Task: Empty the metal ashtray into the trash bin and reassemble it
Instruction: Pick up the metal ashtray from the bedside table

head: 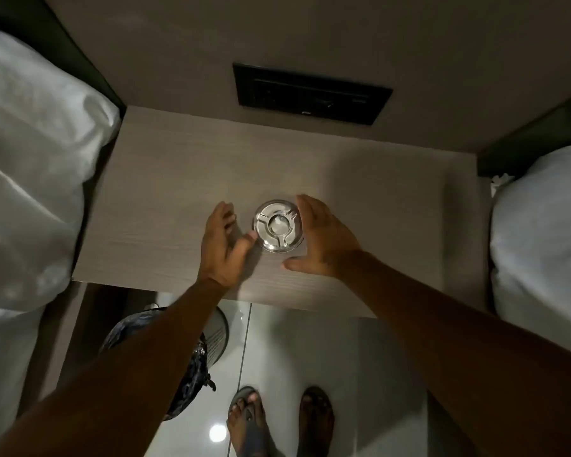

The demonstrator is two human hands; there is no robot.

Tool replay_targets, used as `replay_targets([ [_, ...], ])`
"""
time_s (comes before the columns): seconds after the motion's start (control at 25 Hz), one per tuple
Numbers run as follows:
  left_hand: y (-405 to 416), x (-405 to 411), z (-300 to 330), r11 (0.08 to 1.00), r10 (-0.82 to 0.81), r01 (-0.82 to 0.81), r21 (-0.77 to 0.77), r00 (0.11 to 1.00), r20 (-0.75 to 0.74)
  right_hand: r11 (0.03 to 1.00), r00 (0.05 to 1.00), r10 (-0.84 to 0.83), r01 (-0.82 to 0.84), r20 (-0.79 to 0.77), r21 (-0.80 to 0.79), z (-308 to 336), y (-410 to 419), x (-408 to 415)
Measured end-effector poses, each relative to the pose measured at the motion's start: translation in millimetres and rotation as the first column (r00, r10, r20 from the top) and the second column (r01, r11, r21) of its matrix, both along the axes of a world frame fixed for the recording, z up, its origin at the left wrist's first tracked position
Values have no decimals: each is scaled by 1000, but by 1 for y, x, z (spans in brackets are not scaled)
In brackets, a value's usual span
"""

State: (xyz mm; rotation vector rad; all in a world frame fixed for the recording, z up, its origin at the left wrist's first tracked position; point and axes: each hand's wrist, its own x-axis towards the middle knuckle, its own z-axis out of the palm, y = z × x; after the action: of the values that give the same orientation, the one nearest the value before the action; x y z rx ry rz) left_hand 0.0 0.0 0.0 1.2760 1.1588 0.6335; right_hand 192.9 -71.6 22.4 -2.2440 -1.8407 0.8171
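Observation:
A round metal ashtray (278, 225) with a slotted lid stands on the pale wooden nightstand (165, 192), near its front edge. My left hand (223, 242) is just left of it, fingers spread, thumb tip touching the ashtray's left rim. My right hand (323, 237) is curved around its right side, fingers apart, close to the rim or touching it. Neither hand has lifted it. Below the nightstand, at the lower left, stands a mesh trash bin (208, 334) lined with a dark bag, partly hidden by my left forearm.
White bedding (30, 159) lies to the left and a white pillow (541, 232) to the right of the nightstand. A black switch panel (310, 94) is set in the wall behind. My sandalled feet (277, 420) stand on a glossy white tiled floor.

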Motion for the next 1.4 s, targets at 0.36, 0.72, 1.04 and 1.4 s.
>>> replay_targets([
  [0.36,17,14,-10,760,568,-412,-503,797,206,998,997,65,-64,-48,25,-15,21,-7],
  [0.72,15,8,-18,763,559,-371,-530,790,251,998,999,16,-13,-52,59,-25,27,-13],
  [1.04,16,5,-14,719,557,-278,-637,778,290,996,995,-14,22,-95,87,-15,26,-10],
  [1.4,0,24,-25,550,522,99,-829,734,434,987,988,114,-101,-102,124,-1,32,-29],
])
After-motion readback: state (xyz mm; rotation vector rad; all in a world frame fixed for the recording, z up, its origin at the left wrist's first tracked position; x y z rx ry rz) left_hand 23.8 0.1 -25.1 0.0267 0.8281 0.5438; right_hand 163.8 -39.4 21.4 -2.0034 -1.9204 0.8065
